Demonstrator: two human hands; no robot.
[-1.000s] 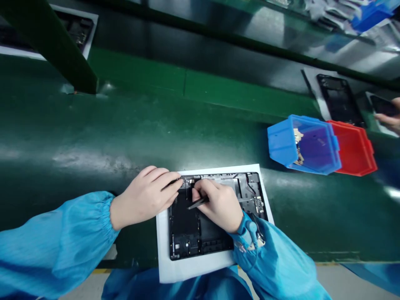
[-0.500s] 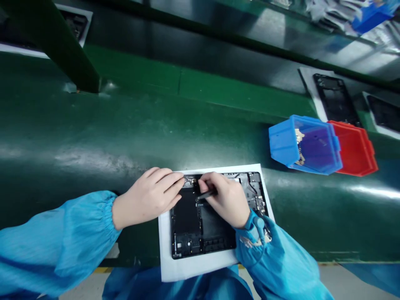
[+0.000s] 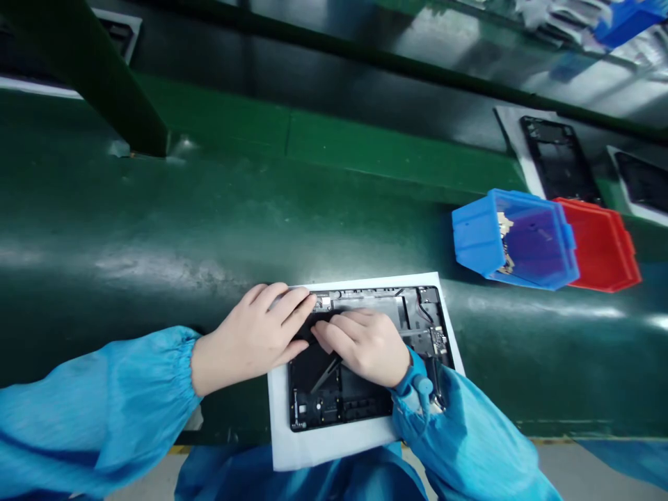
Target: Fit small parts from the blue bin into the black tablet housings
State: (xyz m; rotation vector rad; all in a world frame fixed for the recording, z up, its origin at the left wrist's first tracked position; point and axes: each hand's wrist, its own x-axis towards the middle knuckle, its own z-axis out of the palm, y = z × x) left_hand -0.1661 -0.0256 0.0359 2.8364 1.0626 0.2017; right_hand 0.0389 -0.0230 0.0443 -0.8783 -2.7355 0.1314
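Observation:
An opened black tablet chassis (image 3: 318, 396) lies on a white foam sheet (image 3: 323, 449) at the near edge of the green belt. My left hand (image 3: 250, 341) rests on the chassis's upper left corner, its fingers pressed together on a black strip there. My right hand (image 3: 365, 344) lies over the middle of the chassis, fingers curled down against the same spot, and a thin dark tool (image 3: 326, 372) sticks out from under its palm. Both arms wear blue sleeves.
A blue bin (image 3: 514, 240) with small parts and a red bin (image 3: 600, 243) sit to the right on the green belt (image 3: 156, 229). More chassis on white sheets (image 3: 561, 160) lie at the far right. A dark green post (image 3: 99, 76) crosses the upper left.
My right hand has dropped from a raised pinch with the tool tip near the top edge to lying flat over the chassis. The tool now points down and left.

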